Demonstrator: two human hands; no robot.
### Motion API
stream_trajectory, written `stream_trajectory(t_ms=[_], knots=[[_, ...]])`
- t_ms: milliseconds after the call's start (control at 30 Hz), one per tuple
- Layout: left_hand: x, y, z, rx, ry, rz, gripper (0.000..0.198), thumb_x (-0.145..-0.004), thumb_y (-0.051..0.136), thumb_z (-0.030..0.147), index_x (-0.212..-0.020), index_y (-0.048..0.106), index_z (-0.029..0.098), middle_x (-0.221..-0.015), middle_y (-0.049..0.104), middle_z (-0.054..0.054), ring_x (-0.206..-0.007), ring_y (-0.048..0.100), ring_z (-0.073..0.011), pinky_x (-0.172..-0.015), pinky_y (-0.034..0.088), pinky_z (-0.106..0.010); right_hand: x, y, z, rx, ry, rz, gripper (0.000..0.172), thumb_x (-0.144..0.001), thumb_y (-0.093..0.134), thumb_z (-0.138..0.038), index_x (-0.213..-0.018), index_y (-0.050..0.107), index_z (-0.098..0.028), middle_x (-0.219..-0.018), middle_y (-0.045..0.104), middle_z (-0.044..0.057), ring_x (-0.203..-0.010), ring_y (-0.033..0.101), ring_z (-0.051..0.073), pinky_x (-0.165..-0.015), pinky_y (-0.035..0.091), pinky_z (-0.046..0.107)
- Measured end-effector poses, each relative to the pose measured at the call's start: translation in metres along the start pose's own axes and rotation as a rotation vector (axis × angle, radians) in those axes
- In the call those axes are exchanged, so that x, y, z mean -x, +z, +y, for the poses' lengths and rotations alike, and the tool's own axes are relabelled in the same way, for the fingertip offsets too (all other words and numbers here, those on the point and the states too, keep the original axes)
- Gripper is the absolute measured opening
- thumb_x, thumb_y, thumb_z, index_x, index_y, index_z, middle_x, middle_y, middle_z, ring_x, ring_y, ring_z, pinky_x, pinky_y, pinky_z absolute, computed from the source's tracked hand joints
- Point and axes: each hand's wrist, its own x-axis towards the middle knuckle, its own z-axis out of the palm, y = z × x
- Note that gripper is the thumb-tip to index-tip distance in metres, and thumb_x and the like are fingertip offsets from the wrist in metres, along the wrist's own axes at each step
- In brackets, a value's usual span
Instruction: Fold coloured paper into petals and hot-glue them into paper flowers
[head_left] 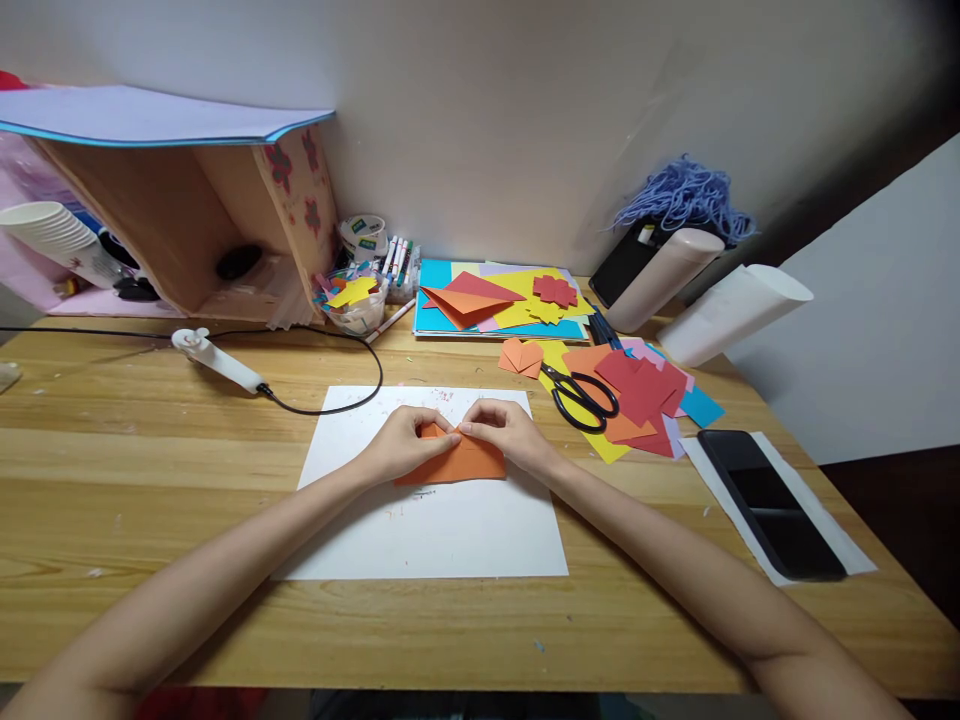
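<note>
A folded piece of orange paper lies over a white sheet on the wooden table. My left hand pinches its upper edge near the middle, thumb on top. Close beside it, my right hand grips the same edge, thumb and fingers pressed together. The thumb tips nearly meet; the fingers behind the paper are partly hidden. Just beyond my right hand are an orange folded paper heart and black-handled scissors, which rest on coloured paper scraps.
A white glue gun with a black cord lies at left, before an open cardboard box. Behind the sheet stand a tub of scraps and stacked coloured paper. At right are a black phone and white cylinders.
</note>
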Motion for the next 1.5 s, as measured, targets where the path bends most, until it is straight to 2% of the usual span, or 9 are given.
stream_trajectory(t_ms=[167,400,567,767,967,1267,1500], knots=[[0.0,-0.001,0.001,0.011,-0.007,0.002,0.03,-0.07,0.055,0.041,-0.068,0.066,0.014,-0.062,0.057,0.001,-0.053,0.041,-0.0082,-0.05,0.031,-0.02,-0.001,-0.001,-0.003,0.043,-0.009,-0.013,0.021,-0.079,0.05,-0.036,-0.072,0.055,-0.017,-0.073,0.055,0.001,-0.071,0.049,0.013,-0.067,0.039,0.024],[0.0,0.001,-0.003,0.026,0.013,-0.024,0.03,-0.071,0.054,0.041,-0.068,0.066,0.014,-0.062,0.058,0.0,-0.057,0.044,-0.0102,-0.052,0.033,-0.021,0.0,0.003,-0.001,0.033,0.013,0.011,0.017,-0.074,0.055,-0.032,-0.071,0.057,-0.016,-0.075,0.058,0.003,-0.072,0.053,0.014,-0.066,0.041,0.025],[-0.001,0.001,-0.003,0.0,0.007,-0.019,0.029,-0.071,0.055,0.041,-0.067,0.065,0.014,-0.06,0.055,0.002,-0.054,0.04,-0.0088,-0.051,0.03,-0.021,0.0,0.003,-0.002,0.057,-0.016,0.045,0.016,-0.075,0.053,-0.029,-0.068,0.058,-0.016,-0.071,0.058,0.001,-0.07,0.052,0.013,-0.065,0.04,0.024],[0.0,-0.001,-0.002,0.01,-0.013,0.003,0.028,-0.07,0.056,0.041,-0.069,0.066,0.014,-0.062,0.057,0.002,-0.052,0.04,-0.0082,-0.051,0.03,-0.021,-0.002,-0.004,-0.002,0.063,0.028,-0.036,0.017,-0.075,0.053,-0.031,-0.072,0.06,-0.016,-0.075,0.06,0.002,-0.072,0.053,0.013,-0.066,0.04,0.024],[0.0,0.002,-0.003,0.035,0.0,0.026,0.026,-0.071,0.056,0.038,-0.07,0.066,0.014,-0.067,0.062,0.0,-0.057,0.046,-0.01,-0.054,0.033,-0.021,-0.003,-0.001,0.003,0.047,0.027,0.035,0.011,-0.071,0.055,-0.024,-0.065,0.056,-0.015,-0.066,0.056,0.0,-0.063,0.05,0.011,-0.06,0.039,0.023],[0.001,0.003,-0.002,0.064,0.036,0.036,0.025,-0.072,0.056,0.037,-0.07,0.066,0.014,-0.07,0.065,0.0,-0.063,0.051,-0.0117,-0.058,0.036,-0.021,-0.001,0.006,0.003,-0.039,-0.017,0.108,0.009,-0.071,0.056,-0.024,-0.068,0.057,-0.015,-0.072,0.058,0.001,-0.069,0.053,0.012,-0.065,0.041,0.024],[0.001,0.003,-0.002,0.077,0.026,0.049,0.026,-0.071,0.057,0.038,-0.07,0.066,0.014,-0.071,0.065,-0.001,-0.065,0.053,-0.0129,-0.059,0.037,-0.022,-0.002,0.004,0.004,-0.057,0.011,0.101,0.007,-0.07,0.057,-0.021,-0.07,0.06,-0.015,-0.073,0.061,0.002,-0.071,0.055,0.013,-0.067,0.042,0.025]])
